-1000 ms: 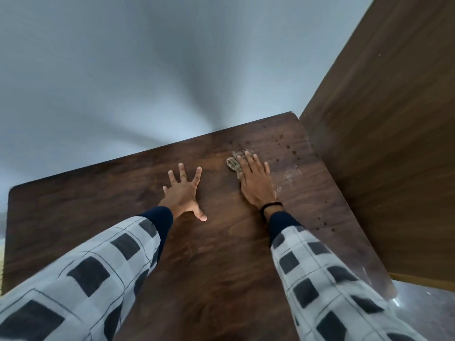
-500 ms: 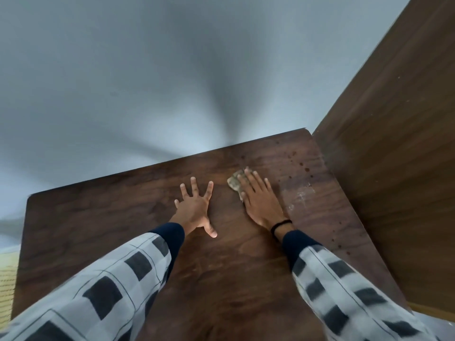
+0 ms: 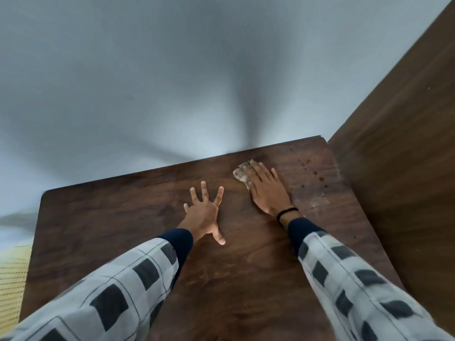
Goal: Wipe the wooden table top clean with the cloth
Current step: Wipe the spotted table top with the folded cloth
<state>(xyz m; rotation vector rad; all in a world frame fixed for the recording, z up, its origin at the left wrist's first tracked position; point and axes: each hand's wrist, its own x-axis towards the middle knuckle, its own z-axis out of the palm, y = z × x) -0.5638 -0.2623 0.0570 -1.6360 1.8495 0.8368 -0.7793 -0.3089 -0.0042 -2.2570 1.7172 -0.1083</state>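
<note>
**Cloth under right hand, far right part of table**

1. Table [image 3: 123, 230]: dark wooden top. Its far edge runs from 9 o'clock up toward 1 o'clock in the view.
2. Cloth [image 3: 239, 174]: a small crumpled beige-grey wad lying on the table top, at about 1 o'clock from the top's centre and close to the far edge. Only the part past the index finger shows. That part runs lengthwise from roughly 11 o'clock to 5 o'clock. The rest is hidden under the fingers, so the cloth's full outline cannot be told.
3. Right hand [image 3: 267, 193]: lies palm down and flat on the cloth. The fingers are straight, held close together and point toward 11 o'clock. A black band [image 3: 286, 212] circles the wrist.
4. Left hand [image 3: 203, 212]: rests palm down on bare wood, just beside the right hand at its 8 o'clock, and does not touch the cloth. The fingers are spread wide and point toward 12 o'clock. The thumb points toward 5 o'clock.
5. Surface marks: dark spots [image 3: 317, 175] lie at 3 o'clock of the right hand. A whitish smear [image 3: 320, 203] lies at 4 o'clock of it.
6. Surroundings: a brown wooden panel [image 3: 406, 156] stands against the table's right edge.
</note>
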